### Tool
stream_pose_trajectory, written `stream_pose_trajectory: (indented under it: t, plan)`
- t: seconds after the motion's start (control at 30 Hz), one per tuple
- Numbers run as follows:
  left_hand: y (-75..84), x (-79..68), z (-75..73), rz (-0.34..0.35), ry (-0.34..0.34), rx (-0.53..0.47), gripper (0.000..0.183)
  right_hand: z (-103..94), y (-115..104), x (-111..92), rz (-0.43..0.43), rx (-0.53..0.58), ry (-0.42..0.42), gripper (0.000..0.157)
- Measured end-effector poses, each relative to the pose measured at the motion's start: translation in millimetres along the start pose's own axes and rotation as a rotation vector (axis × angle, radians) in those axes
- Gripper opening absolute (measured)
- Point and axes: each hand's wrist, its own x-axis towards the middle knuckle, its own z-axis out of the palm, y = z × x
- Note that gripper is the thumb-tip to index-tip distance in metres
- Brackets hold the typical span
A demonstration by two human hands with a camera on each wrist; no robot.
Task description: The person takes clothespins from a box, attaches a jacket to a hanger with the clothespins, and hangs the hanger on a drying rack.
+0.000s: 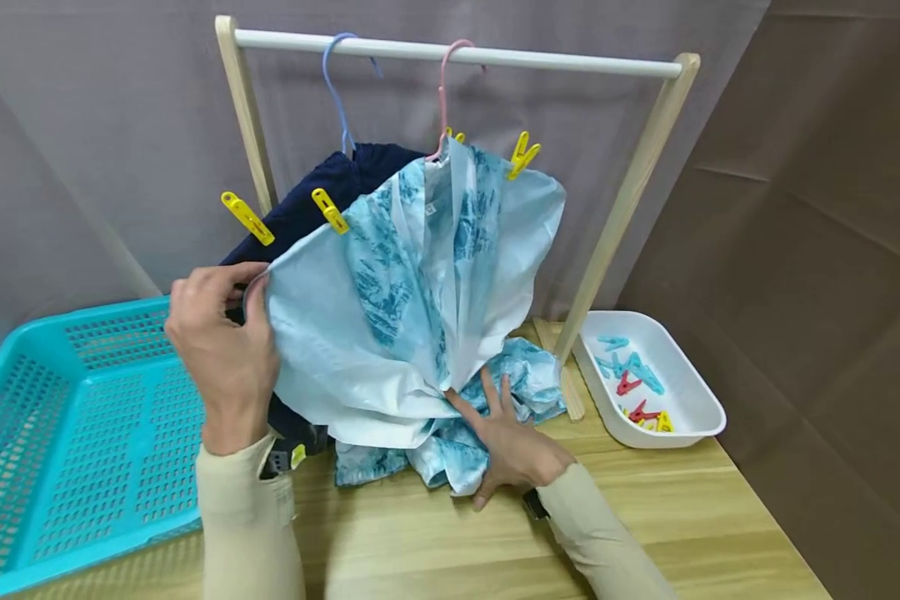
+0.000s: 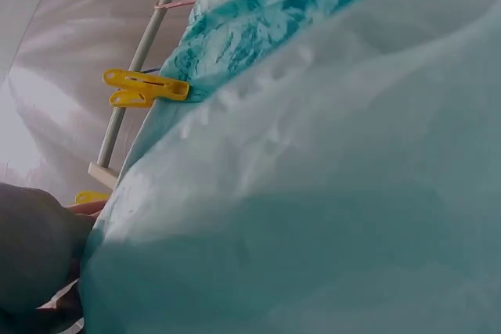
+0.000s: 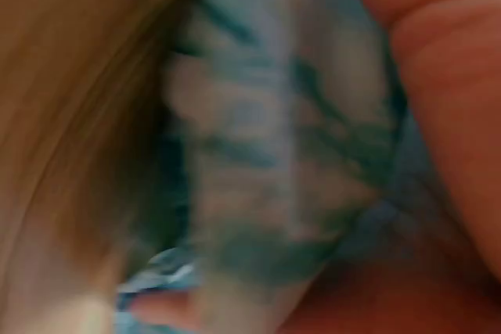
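A light blue and white patterned shirt (image 1: pixel 307 308) hangs from a pink hanger (image 1: pixel 443 96), its lower part bunched on the table. Yellow clothespins (image 1: pixel 330 212) sit along its top edge; one such clothespin (image 2: pixel 145 88) shows in the left wrist view. My left hand (image 1: pixel 227 350) pinches the shirt's outer left edge between thumb and fingers. Low on the shirt, my right hand (image 1: pixel 513 446) rests with fingers spread over the bunched cloth. The right wrist view is blurred, with patterned cloth (image 3: pixel 258 154) beside the fingers. Behind hangs a navy garment (image 1: pixel 378 165), mostly covered.
A wooden rack with a white bar (image 1: pixel 570 60) carries the pink hanger and a blue hanger (image 1: pixel 333 92). On the left stands a turquoise perforated basket (image 1: pixel 97 458). A white tray (image 1: pixel 701 408) at right holds several blue, red and yellow clips. Another yellow clothespin (image 1: pixel 247 218) grips the navy garment.
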Motion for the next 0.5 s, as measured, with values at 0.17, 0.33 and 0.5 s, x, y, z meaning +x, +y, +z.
stream_pose_trajectory:
  t: [0.17,0.33,0.5]
  plan:
    - [1.3,-1.7,2.8,0.009,-0.011,-0.004,0.017,3.7,11.4,31.4,-0.085,-0.037,0.247,0.094]
    - [1.7,-4.7,8.1,0.035,-0.041,-0.017,0.014,-0.2,10.9,62.0,-0.046,-0.099,0.472,0.046]
    - [1.4,-6.9,10.3,0.043,-0.039,-0.03,0.013,-23.3,7.4,89.0,0.184,0.144,0.645,0.031]
